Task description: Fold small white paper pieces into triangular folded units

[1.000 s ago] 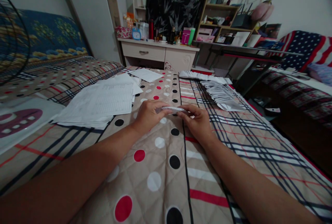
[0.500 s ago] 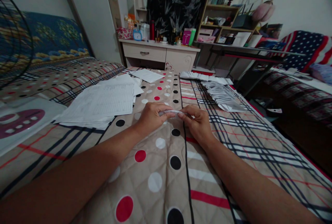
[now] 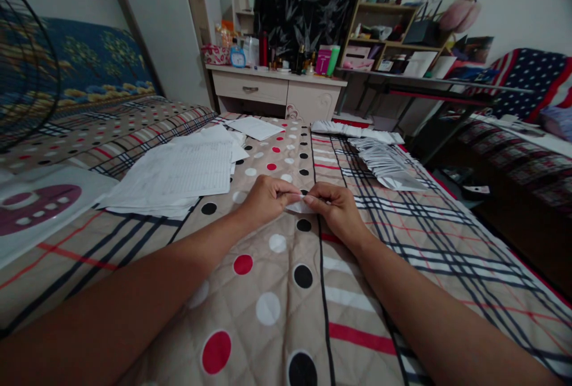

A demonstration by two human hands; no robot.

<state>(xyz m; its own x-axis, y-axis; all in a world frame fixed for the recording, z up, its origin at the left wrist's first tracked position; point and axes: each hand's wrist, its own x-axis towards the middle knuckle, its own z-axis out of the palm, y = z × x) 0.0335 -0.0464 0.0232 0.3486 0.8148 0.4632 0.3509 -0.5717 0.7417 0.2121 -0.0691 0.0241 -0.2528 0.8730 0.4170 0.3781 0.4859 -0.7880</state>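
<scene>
Just above the patterned quilt [image 3: 268,279], a small piece of folded paper [image 3: 299,206] is pinched between my two hands. My left hand [image 3: 269,200] grips its left side with thumb and fingertips. The right side is pinched by my right hand [image 3: 336,207], whose thumb almost meets the left one. Part of the paper is hidden by the fingers. Left of my hands lies a pile of lined, written-on sheets [image 3: 179,171]. To the right, a fanned row of folded papers [image 3: 386,165] rests on the quilt, with another row of folded papers [image 3: 353,130] behind it.
A white plastic bag [image 3: 49,195] with a purple print lies at the far left, near a fan's wire guard [image 3: 56,58]. Beyond the bed's far end stands a dresser [image 3: 250,85] with several small items. A single sheet [image 3: 257,128] lies near that end.
My hands have come closer together at the fingertips. The folded paper, seen thin and edge-on before, now shows a flat face below the fingers. The view has shifted slightly.
</scene>
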